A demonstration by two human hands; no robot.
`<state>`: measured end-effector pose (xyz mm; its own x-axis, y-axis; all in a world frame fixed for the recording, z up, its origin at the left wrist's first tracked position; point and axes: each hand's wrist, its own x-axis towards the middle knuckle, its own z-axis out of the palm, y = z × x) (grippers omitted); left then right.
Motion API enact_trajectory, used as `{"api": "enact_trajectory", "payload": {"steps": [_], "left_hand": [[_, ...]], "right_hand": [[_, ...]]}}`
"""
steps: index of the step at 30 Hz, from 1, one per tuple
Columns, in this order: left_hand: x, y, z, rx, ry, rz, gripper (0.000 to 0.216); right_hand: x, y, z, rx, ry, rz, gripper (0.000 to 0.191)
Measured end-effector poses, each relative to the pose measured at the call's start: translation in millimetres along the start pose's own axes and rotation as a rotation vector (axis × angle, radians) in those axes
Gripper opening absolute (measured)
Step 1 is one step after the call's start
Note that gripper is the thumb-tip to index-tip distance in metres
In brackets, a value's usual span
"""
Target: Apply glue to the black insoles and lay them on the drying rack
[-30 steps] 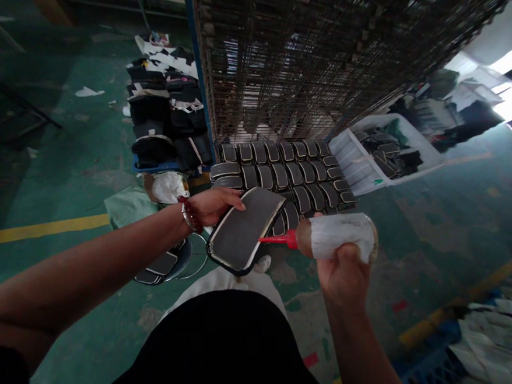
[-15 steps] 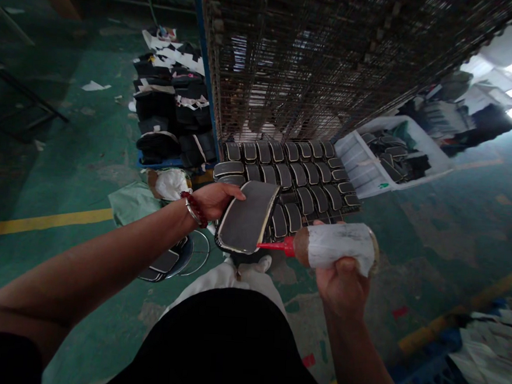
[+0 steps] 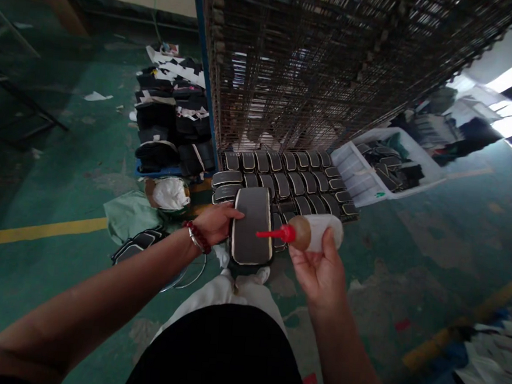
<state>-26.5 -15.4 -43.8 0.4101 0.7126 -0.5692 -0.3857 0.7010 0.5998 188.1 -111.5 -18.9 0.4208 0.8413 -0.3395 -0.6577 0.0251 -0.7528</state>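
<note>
My left hand (image 3: 216, 222) grips the left edge of a flat dark pad with a pale rim (image 3: 252, 230), held face up in front of me. My right hand (image 3: 318, 268) is wrapped round a white squeeze bottle with a brownish shoulder (image 3: 318, 231). Its red nozzle (image 3: 273, 234) points left and lies over the pad's right side. Just beyond the pad, rows of several similar dark pads (image 3: 298, 180) lie side by side on a low surface.
A tall wire rack (image 3: 317, 62) stands behind the rows. A white bin (image 3: 362, 173) with dark pieces sits at the right. Stacked dark pieces (image 3: 168, 121) stand at the left, near a white bag (image 3: 170, 193). A yellow line (image 3: 38, 230) crosses the green floor.
The pad has turned from slanting to nearly upright in view and moved down toward me. My right hand has swung the bottle left and nearer, nozzle now over the pad's face.
</note>
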Motion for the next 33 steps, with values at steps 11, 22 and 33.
{"api": "enact_trajectory", "payload": {"steps": [11, 22, 33], "left_hand": [[-14.0, -14.8, 30.7, 0.085, -0.12, -0.05, 0.033], [-9.3, -2.8, 14.0, 0.086, -0.132, -0.097, 0.032], [25.5, -25.8, -45.8, -0.202, 0.284, 0.011, 0.036]], "right_hand": [[40.6, -4.5, 6.3, -0.205, -0.07, -0.485, 0.044], [41.4, -20.2, -7.6, -0.236, -0.141, -0.439, 0.039], [48.0, 18.3, -29.2, -0.072, 0.093, 0.201, 0.045]]}}
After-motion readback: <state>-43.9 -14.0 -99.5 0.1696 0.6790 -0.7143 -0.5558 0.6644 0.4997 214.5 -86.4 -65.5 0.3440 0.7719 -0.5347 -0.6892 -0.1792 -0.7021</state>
